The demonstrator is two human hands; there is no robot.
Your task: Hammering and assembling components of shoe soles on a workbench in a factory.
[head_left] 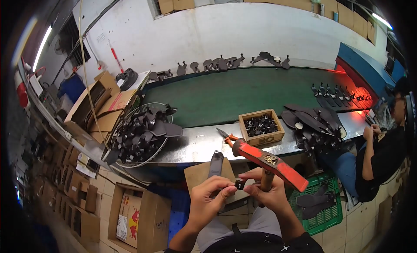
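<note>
Between my fingertips, in front of my lap, is a small black piece [239,184] with a light spot, perhaps a hole. My left hand [210,198] pinches it from the left. The fingertips of my right hand [271,195] meet it from the other side, while that hand also grips a hammer [266,181] by its wooden handle. The worn red hammer head tilts down to the right above the hand. A dark grey sole-shaped part [215,166] with a black tip rises behind my left fingers; its lower end is hidden, and whether I hold it I cannot tell.
On the metal ledge are a wire basket [153,156] of dark parts, orange-handled pliers [227,136], a wooden box [262,139] of small black pieces and a pile of soles [315,122]. Behind runs a green conveyor [217,94]. A co-worker [369,161] sits right, near a green crate [323,224].
</note>
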